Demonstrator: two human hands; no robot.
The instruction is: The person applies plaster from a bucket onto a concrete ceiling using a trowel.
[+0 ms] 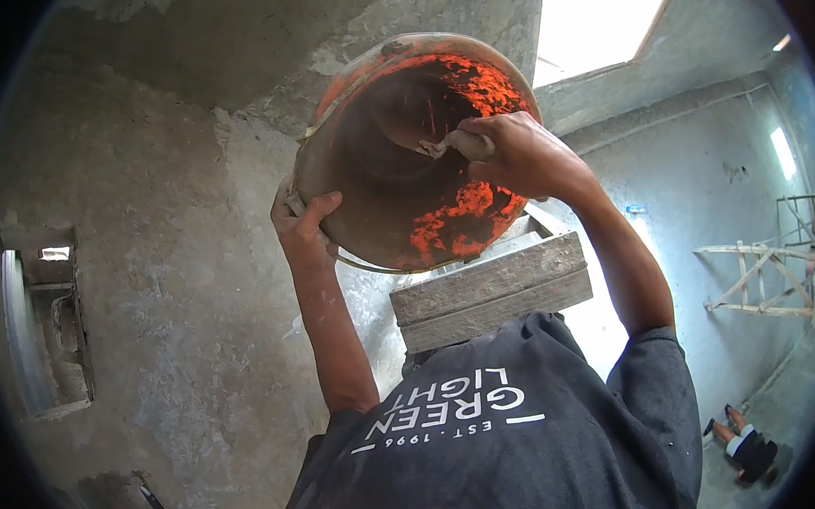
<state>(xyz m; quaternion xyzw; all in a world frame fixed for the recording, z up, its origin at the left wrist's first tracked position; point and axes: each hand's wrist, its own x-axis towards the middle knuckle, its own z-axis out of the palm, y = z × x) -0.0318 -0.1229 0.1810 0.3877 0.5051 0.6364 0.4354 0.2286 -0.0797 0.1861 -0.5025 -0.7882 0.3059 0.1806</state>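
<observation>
A round bucket (338,173), orange inside and smeared with grey mortar, is tilted so its mouth faces me. My left hand (306,223) grips its rim at the lower left, the thumb lying over the edge. At the right side of the mouth, my right hand (523,155) is closed round the handle (471,145) of a trowel. The trowel's blade (405,133) reaches into the bucket and is partly lost in the dark interior. Grey mortar clings to the inner wall.
Rough wooden planks (493,291) lie between my body and the bucket. A plastered wall (176,270) stands at left, with a small opening (49,328). Far right are a wooden trestle (766,278) and, lower down, another person (754,457).
</observation>
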